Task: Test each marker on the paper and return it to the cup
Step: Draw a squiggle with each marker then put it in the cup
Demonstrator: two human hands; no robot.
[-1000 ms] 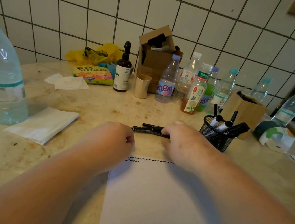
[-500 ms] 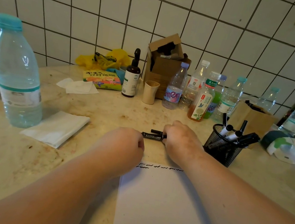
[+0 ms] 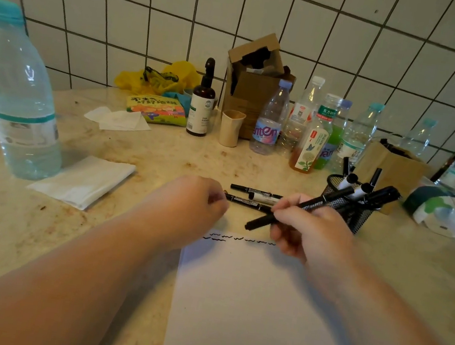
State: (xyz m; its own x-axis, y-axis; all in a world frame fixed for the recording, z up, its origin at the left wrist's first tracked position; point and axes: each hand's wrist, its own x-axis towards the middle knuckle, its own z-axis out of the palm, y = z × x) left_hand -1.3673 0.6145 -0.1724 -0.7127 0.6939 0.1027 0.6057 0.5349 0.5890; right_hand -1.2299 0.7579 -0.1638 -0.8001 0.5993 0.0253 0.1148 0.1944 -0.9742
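Note:
My right hand point(image 3: 307, 227) grips a black marker point(image 3: 312, 204) that slants from lower left to upper right, its lower end just above the top edge of the white paper point(image 3: 254, 307). Short black squiggles point(image 3: 240, 240) run along that edge. My left hand point(image 3: 189, 208) rests curled beside the paper's top left corner, and nothing shows in it. Three more markers point(image 3: 255, 196) lie on the counter between my hands. A black mesh cup point(image 3: 353, 207) with several markers stands just right of my right hand.
A large water bottle point(image 3: 18, 93) and a folded napkin point(image 3: 84, 181) are at the left. Along the tiled wall stand a brown pump bottle point(image 3: 201, 104), a beige cup point(image 3: 230, 127), a cardboard box point(image 3: 254, 85) and several bottles point(image 3: 313, 137). A tape roll point(image 3: 432, 207) lies far right.
My right hand has lifted one marker off the counter and drawn it back toward the paper. The left hand stays curled near the paper's corner. My view has shifted.

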